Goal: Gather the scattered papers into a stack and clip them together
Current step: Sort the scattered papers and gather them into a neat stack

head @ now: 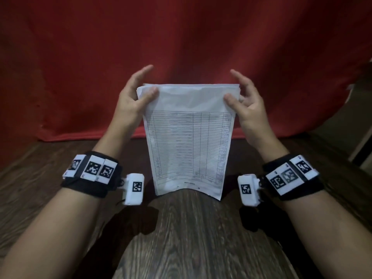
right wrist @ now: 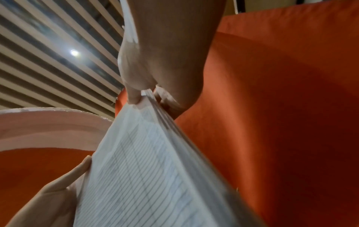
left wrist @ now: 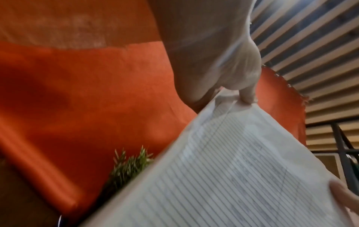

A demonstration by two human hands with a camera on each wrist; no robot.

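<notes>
Forearms: both nearest the head camera, each with a black wrist band [head: 90,174] carrying white tags.
Papers: stack of papers [head: 189,141] held upright above the wooden worktop [head: 191,238], printed table facing the person; whether the lower edge touches the wood cannot be told.
Left hand: left hand [head: 132,95] pinches the top left corner, thumb in front, other fingers raised behind.
Right hand: right hand [head: 244,97] pinches the top right corner the same way; right wrist view shows several sheet edges fanned under the thumb.
Backdrop: red cloth [head: 181,37] behind; green sprig [left wrist: 130,165] in the left wrist view.
Clip: none visible in any view.
Step (judged): squaring the stack; clipping not yet done.
Risk 1: lower corners curl and hang free, so inner sheets may slide out if either pinch loosens.
Risk 2: top left corner looks creased and uneven; clipping now would lock in the misalignment.
Risk 3: freeing one hand to reach for a clip leaves one corner pinch, and the stack could swing or fan.
</notes>
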